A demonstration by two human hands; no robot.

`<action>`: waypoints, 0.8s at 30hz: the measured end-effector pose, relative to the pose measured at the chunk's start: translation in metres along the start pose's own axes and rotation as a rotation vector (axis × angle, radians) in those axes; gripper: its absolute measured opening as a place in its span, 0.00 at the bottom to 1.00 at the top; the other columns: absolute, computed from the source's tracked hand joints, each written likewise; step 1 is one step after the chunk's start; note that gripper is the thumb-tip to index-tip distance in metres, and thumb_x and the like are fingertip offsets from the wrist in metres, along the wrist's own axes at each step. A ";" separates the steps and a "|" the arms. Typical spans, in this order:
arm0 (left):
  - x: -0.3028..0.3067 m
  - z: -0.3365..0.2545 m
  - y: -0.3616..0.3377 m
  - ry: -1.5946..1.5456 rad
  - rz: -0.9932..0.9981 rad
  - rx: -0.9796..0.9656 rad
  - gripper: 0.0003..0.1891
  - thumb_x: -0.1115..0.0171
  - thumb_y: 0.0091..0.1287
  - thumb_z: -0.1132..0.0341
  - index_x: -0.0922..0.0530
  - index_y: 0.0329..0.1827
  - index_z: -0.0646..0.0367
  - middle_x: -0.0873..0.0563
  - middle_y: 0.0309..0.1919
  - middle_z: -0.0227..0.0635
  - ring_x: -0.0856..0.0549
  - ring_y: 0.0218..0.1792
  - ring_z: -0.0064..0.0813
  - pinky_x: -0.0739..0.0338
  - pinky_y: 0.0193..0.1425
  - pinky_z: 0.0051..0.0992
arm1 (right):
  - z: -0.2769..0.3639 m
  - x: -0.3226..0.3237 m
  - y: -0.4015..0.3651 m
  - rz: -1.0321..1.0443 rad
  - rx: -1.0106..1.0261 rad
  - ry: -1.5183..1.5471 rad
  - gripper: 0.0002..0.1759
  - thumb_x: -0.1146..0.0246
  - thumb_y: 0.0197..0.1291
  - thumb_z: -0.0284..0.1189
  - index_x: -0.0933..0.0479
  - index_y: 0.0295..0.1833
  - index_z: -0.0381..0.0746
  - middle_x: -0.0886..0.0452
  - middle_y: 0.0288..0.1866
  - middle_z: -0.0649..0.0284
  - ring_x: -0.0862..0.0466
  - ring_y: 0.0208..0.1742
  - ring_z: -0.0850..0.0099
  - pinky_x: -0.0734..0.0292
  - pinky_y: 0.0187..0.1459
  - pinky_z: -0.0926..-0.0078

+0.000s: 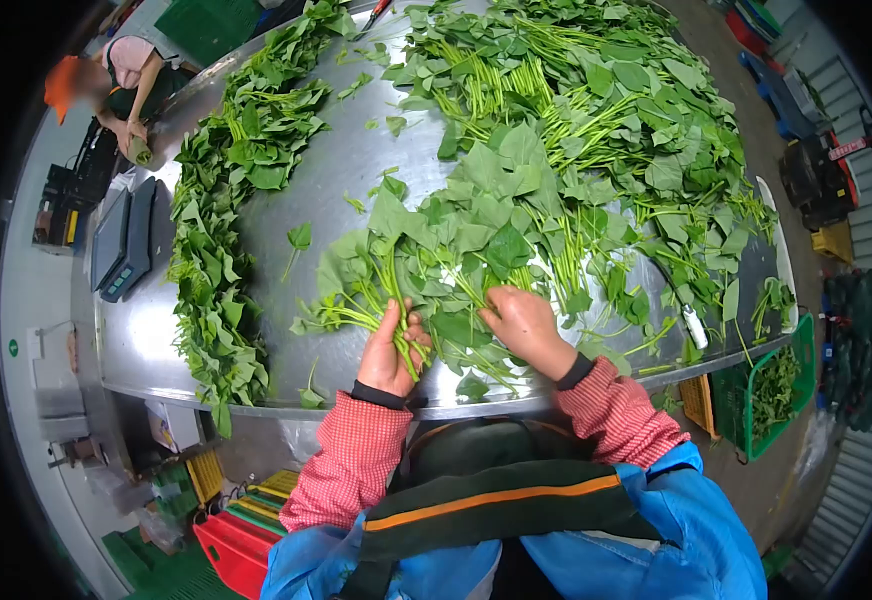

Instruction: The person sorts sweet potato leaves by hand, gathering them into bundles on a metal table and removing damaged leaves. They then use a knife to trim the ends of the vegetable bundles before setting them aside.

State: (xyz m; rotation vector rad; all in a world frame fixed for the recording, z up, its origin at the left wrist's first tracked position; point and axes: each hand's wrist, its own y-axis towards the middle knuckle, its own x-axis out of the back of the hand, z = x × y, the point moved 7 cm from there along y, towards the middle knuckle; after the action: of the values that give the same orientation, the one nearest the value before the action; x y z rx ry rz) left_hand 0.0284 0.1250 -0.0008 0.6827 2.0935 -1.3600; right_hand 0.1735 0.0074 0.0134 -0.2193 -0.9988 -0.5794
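My left hand (pixel 390 352) is closed around the stems of a small bunch of leafy greens (pixel 388 255), its leaves pointing away from me. To its right, my right hand (pixel 528 325) pinches the stem of another leafy sprig, whose leaves overlap the greens lying on the metal table (pixel 306 270). A big pile of the same leafy greens (pixel 596 120), with long green stems, covers the table's middle and right. Along the left runs a row of bundled greens (pixel 246 150). Beside the pile on the right lies a knife with a white handle (pixel 694 328).
A scale (pixel 124 240) stands at the table's left edge. Beyond it, a co-worker (pixel 136 75) holds a green bundle (pixel 139 150). A green crate (pixel 806 375) with greens sits right of the table; a red crate (pixel 231 555) is at lower left.
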 end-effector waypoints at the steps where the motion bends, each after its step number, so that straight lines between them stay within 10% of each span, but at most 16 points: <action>1: 0.001 0.001 -0.002 0.008 0.032 0.033 0.09 0.43 0.70 0.63 0.28 0.45 0.58 0.26 0.27 0.26 0.29 0.26 0.16 0.28 0.33 0.19 | 0.000 0.009 0.003 0.008 -0.067 0.125 0.10 0.34 0.54 0.33 0.24 0.34 0.37 0.22 0.26 0.56 0.21 0.25 0.62 0.28 0.27 0.68; 9: -0.042 0.005 -0.013 0.449 0.017 -0.300 0.09 0.37 0.62 0.76 0.26 0.42 0.58 0.18 0.36 0.32 0.22 0.31 0.16 0.29 0.29 0.16 | 0.063 0.057 -0.008 -0.154 0.185 0.108 0.10 0.34 0.52 0.30 0.29 0.28 0.40 0.28 0.21 0.61 0.23 0.24 0.61 0.29 0.24 0.65; 24: -0.034 0.040 -0.007 0.423 -0.011 -0.111 0.09 0.39 0.67 0.67 0.25 0.46 0.60 0.22 0.29 0.29 0.24 0.24 0.16 0.30 0.21 0.16 | 0.068 0.068 -0.024 -0.263 0.327 0.198 0.07 0.35 0.52 0.25 0.29 0.31 0.38 0.28 0.25 0.61 0.24 0.27 0.64 0.30 0.26 0.69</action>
State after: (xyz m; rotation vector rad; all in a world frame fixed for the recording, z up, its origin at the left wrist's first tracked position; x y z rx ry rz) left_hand 0.0549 0.0818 0.0136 0.9802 2.4803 -1.1693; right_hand 0.1384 -0.0076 0.1044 0.2595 -0.9194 -0.6520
